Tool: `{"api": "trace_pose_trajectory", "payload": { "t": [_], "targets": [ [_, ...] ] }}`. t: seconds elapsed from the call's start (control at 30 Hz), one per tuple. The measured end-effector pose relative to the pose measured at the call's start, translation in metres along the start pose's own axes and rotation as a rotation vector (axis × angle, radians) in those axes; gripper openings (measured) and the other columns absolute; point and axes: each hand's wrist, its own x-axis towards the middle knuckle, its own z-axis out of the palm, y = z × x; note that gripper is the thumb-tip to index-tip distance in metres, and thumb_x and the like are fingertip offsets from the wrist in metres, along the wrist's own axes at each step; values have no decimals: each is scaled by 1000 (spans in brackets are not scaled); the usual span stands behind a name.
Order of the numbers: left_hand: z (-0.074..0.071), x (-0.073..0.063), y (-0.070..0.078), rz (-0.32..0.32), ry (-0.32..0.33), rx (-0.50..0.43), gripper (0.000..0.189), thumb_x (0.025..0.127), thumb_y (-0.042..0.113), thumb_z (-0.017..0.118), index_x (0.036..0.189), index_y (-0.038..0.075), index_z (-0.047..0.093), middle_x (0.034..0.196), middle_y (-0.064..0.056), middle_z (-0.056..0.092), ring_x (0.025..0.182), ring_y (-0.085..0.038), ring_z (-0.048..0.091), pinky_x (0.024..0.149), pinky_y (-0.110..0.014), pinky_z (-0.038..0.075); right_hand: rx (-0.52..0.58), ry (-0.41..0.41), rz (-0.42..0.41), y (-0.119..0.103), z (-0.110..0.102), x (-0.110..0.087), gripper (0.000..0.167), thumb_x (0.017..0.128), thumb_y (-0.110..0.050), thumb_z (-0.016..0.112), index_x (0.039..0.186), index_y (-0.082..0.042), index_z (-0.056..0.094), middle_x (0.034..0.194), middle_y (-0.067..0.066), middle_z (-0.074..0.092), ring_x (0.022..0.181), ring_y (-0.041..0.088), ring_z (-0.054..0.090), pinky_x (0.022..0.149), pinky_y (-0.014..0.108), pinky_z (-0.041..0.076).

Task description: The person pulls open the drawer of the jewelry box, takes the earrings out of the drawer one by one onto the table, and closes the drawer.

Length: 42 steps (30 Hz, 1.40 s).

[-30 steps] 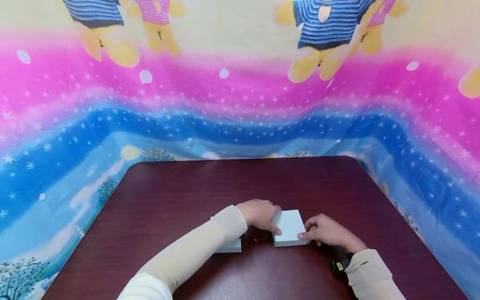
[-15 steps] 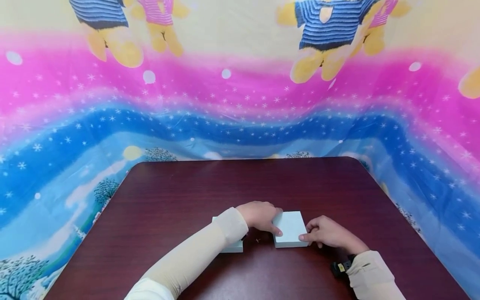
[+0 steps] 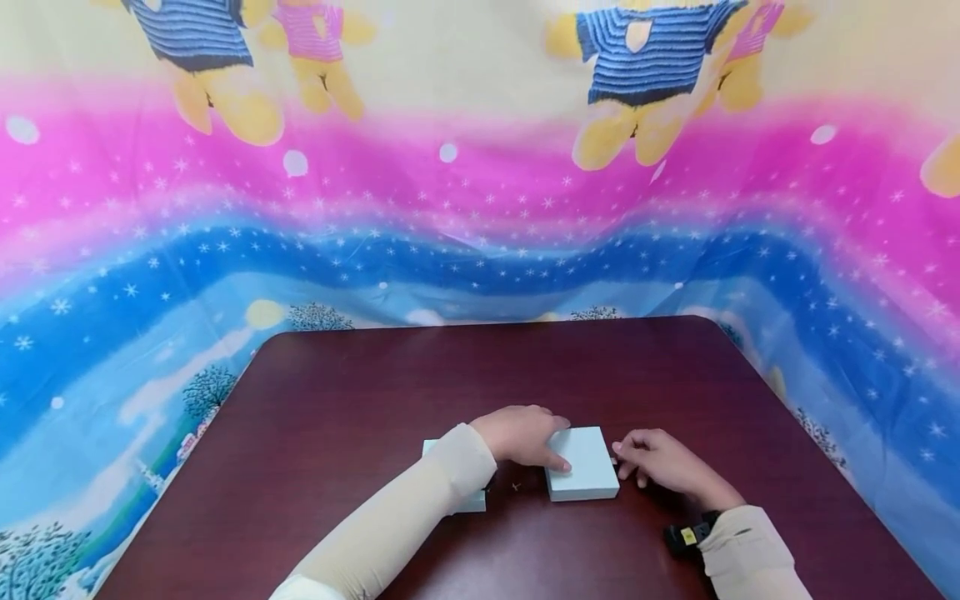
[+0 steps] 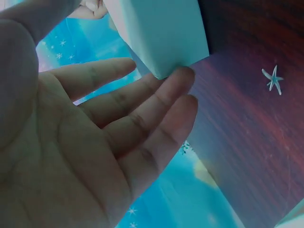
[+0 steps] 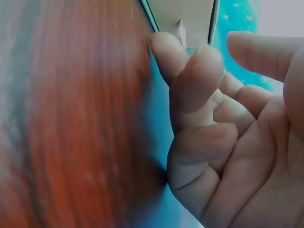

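Cream L sleeve (image 3: 397,515) hid part of a 2nd box (image 3: 471,502). R hand (image 3: 663,462) pinched nothing: thumb apart, fingers half-curled, just beside the small tab (image 5: 182,34) on R side of main box (image 3: 585,483). L hand (image 3: 520,435), fingers fairly straight, thumb on top, steadied main box on table (image 3: 450,367). Step prob. = bracing to open; next prob. needed tab pinch + pull. Cloth backdrop (image 3: 480,187) hung behind.

Sleeves (image 3: 405,517) are cream, the wrist device (image 3: 677,541) black with yellow marking (image 3: 688,536).
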Motion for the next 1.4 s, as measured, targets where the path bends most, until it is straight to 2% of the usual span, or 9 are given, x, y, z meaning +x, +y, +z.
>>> {"api": "trace_pose_trajectory", "payload": {
  "t": [0.23, 0.43, 0.67, 0.9, 1.2, 1.4],
  "targets": [
    [5, -2, -5, -31, 31, -73, 71, 83, 59, 69, 141, 21, 53, 130, 7, 57, 114, -9, 52, 95, -28, 44, 21, -14, -24, 1, 1, 3, 31, 99, -21, 58, 114, 6, 61, 81, 8, 69, 60, 28, 59, 54, 38, 50],
    [1, 1, -9, -17, 53, -115, 70, 85, 57, 67, 142, 20, 52, 133, 6, 56, 120, -9, 51, 97, -28, 42, -81, -18, -37, 1, -3, 4, 28, 98, -24, 61, 111, 0, 66, 79, 4, 68, 59, 25, 58, 54, 35, 50],
    [-5, 2, -5, -38, 130, -211, 66, 88, 57, 63, 141, 19, 53, 135, 4, 55, 122, -11, 50, 98, -32, 42, -105, -13, -47, 2, -7, 6, 28, 98, -22, 61, 113, 1, 66, 80, 3, 68, 59, 24, 57, 55, 35, 49],
    [1, 2, -3, -124, 113, -183, 67, 87, 57, 64, 141, 20, 53, 135, 4, 55, 124, -13, 49, 99, -32, 41, -93, -22, -56, 2, -6, 9, 27, 97, -21, 62, 112, 1, 66, 76, 4, 66, 59, 22, 57, 54, 33, 48],
    [14, 12, -2, -123, 89, -256, 67, 86, 57, 66, 141, 20, 54, 134, 8, 56, 121, -9, 50, 97, -29, 42, -89, -31, -48, 3, -4, 10, 29, 96, -17, 62, 114, 5, 64, 79, 3, 67, 60, 23, 56, 55, 33, 48],
    [25, 13, -3, -131, 98, -276, 66, 86, 56, 66, 139, 19, 55, 131, 8, 58, 116, -9, 53, 93, -29, 43, -81, -47, -59, 5, -1, 11, 26, 96, -15, 62, 112, 6, 64, 80, 4, 67, 60, 22, 57, 55, 33, 48]
  ]
}}
